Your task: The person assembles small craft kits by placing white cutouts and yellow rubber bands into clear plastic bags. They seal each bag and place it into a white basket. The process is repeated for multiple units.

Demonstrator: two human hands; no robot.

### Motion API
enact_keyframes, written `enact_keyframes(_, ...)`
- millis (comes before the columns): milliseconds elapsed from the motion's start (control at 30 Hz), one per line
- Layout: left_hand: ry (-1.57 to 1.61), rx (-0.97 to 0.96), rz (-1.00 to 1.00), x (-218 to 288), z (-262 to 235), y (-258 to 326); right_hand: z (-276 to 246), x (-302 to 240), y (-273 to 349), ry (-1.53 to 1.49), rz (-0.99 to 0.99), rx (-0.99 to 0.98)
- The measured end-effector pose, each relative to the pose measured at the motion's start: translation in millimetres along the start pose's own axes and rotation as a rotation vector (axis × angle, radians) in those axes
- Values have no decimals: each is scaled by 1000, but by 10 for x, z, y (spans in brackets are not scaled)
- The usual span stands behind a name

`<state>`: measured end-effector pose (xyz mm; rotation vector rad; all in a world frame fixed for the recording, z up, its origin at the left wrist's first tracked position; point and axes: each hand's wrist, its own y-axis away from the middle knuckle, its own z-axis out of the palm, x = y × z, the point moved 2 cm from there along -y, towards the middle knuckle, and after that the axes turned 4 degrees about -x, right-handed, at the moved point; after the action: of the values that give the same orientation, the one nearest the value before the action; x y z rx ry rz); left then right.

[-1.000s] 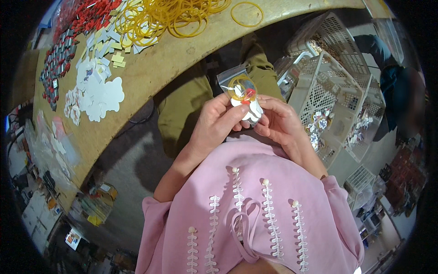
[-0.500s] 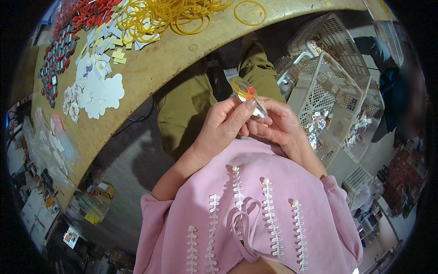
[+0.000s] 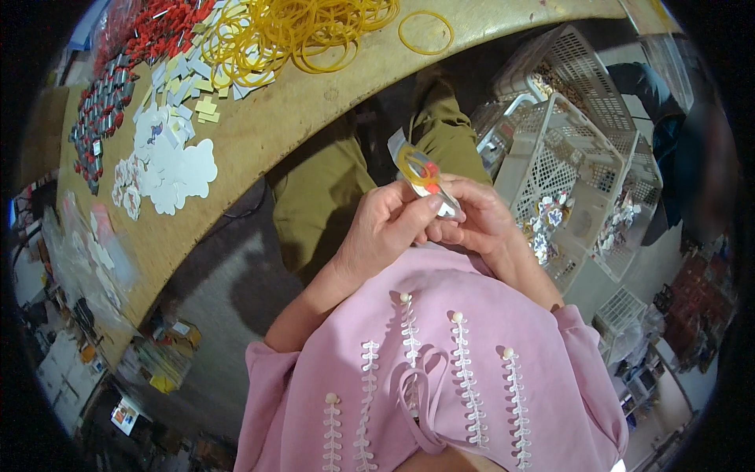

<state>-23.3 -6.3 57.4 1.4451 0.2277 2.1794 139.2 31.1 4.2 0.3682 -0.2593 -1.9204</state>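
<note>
In front of my lap, a small clear plastic bag [image 3: 429, 188] is held tilted between both hands. Inside it show a coiled yellow rubber ring [image 3: 410, 163], a red part [image 3: 432, 169] and something white. My left hand [image 3: 385, 224] pinches the bag's near part, thumb on top. My right hand [image 3: 484, 212] grips the same end from the other side, its fingers curled beneath; the fingertips are partly hidden. On the table at upper left lie a heap of yellow rubber rings [image 3: 314, 31], white cloud-shaped cards [image 3: 177, 169] and small pale yellow and white pieces [image 3: 206, 110].
Red parts [image 3: 161, 27] and grey-and-red cylindrical parts [image 3: 102, 106] pile at the table's far left, above plastic bags [image 3: 94, 244]. White plastic crates [image 3: 578, 153] with small printed pieces stand on the right. The curved wooden table edge [image 3: 303, 130] runs left of my legs.
The bag has turned more upright, showing more of the yellow ring and red part. Both hands have lowered slightly and keep their hold.
</note>
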Motion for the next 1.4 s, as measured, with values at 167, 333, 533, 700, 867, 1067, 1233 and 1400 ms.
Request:
enact_keyframes(167,-3,21,-20,-39,-29,-17,111,18,-25,12,-37,204)
enact_keyframes(333,-44,32,-36,-31,-21,-39,9,65,-27,-95,28,139)
enact_keyframes(533,27,26,-86,-46,-37,-41,-119,171,-101,-113,38,33)
enact_keyframes(700,-8,88,-113,-44,-47,14,-59,201,-120,-267,124,41)
enact_keyframes(867,-65,163,-215,-45,-49,65,-132,311,-179,-169,126,-85)
enact_keyframes(1067,-130,202,-251,-79,-52,114,-166,339,-200,-378,271,-110)
enact_keyframes(1233,-205,189,-201,-52,-24,151,-146,287,-220,-91,105,39)
enact_keyframes(1400,-112,362,54,-90,-72,87,92,37,-40,986,-425,298)
